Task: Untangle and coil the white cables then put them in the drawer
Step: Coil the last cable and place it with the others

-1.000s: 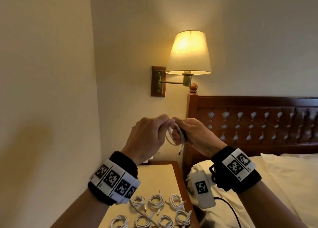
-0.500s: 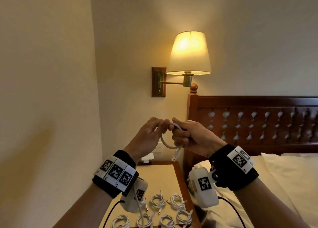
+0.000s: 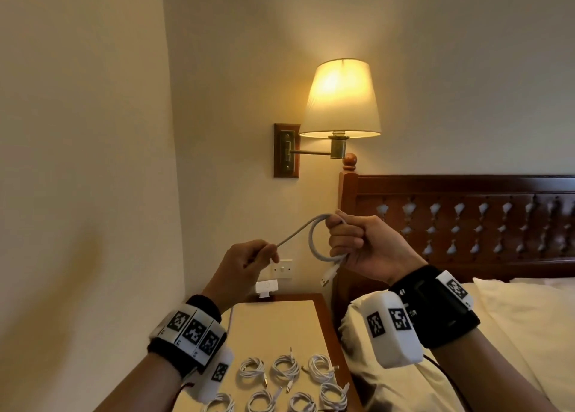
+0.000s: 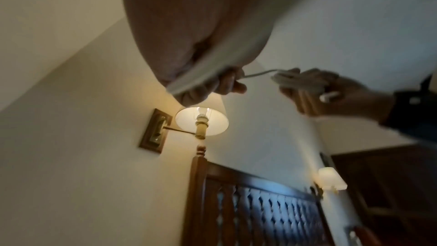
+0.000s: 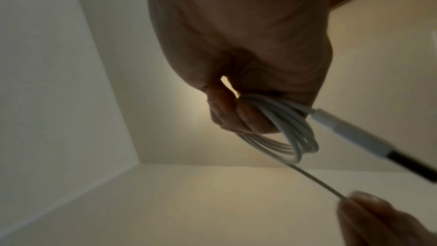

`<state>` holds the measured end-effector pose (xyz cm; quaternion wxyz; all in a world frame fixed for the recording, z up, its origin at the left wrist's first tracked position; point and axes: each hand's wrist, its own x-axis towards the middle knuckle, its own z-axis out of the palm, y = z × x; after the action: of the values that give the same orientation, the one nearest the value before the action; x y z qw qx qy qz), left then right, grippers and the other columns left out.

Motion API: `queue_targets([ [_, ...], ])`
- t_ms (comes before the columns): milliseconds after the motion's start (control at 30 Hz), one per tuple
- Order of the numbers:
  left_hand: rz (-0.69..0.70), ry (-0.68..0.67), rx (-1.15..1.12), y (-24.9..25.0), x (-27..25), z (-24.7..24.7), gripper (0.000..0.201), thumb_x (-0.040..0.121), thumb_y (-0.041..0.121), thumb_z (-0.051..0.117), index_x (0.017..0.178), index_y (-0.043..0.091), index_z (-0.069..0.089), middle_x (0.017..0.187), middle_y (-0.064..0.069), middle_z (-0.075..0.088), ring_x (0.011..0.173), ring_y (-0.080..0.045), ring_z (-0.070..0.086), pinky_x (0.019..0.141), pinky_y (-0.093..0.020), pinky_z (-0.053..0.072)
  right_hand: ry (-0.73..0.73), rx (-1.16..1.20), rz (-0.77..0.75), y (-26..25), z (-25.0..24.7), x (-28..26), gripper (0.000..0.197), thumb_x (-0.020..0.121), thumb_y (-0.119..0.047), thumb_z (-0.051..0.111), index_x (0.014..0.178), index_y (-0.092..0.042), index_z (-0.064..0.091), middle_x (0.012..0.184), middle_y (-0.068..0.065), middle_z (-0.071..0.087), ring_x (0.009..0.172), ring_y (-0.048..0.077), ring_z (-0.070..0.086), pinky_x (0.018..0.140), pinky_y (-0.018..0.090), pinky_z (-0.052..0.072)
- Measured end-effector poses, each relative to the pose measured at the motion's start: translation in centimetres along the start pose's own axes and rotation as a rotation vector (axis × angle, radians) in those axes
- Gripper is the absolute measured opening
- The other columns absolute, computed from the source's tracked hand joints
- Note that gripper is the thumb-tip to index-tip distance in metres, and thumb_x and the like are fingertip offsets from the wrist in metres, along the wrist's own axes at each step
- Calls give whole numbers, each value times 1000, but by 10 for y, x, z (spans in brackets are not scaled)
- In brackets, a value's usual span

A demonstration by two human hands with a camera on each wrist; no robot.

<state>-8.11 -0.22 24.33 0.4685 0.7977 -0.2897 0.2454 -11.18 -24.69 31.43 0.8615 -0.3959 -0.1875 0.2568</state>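
I hold a white cable (image 3: 312,240) up in front of the wall, above the nightstand. My right hand (image 3: 351,243) grips several wound loops of it (image 5: 290,134), and the plug end (image 3: 329,277) hangs down from that fist. My left hand (image 3: 249,260) sits lower left and pinches the free strand (image 4: 257,73), which runs taut up to the loops. Several finished white coils (image 3: 284,366) lie in rows on the cream nightstand top (image 3: 277,324). No drawer is in view.
A lit wall lamp (image 3: 340,100) hangs above the hands. The dark wooden headboard (image 3: 466,218) and a bed with white pillows (image 3: 513,318) are on the right. A wall switch (image 3: 281,268) and a small white charger (image 3: 266,288) sit behind the nightstand. The left wall is close.
My hands were together at the coil. The left hand has since drawn down and to the left, pulling a length of cable straight, while the right keeps the loops.
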Motion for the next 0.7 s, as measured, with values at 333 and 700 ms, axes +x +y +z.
queue_targets([
  [333, -161, -392, 414, 13, -42, 33, 38, 105, 30, 30, 78, 24, 55, 65, 2, 54, 52, -4, 47, 60, -20, 43, 218, -174, -193, 4, 6, 11, 28, 102, -22, 39, 84, -10, 56, 55, -5, 44, 47, 8, 45, 52, 19, 42],
  [700, 307, -226, 477, 93, -5, 14, 32, 102, 40, 37, 81, 25, 57, 59, 13, 50, 48, -8, 45, 50, -24, 32, 207, -899, -263, 16, 14, 15, 32, 102, -31, 45, 89, -5, 60, 62, -1, 55, 54, 8, 50, 60, 22, 43],
])
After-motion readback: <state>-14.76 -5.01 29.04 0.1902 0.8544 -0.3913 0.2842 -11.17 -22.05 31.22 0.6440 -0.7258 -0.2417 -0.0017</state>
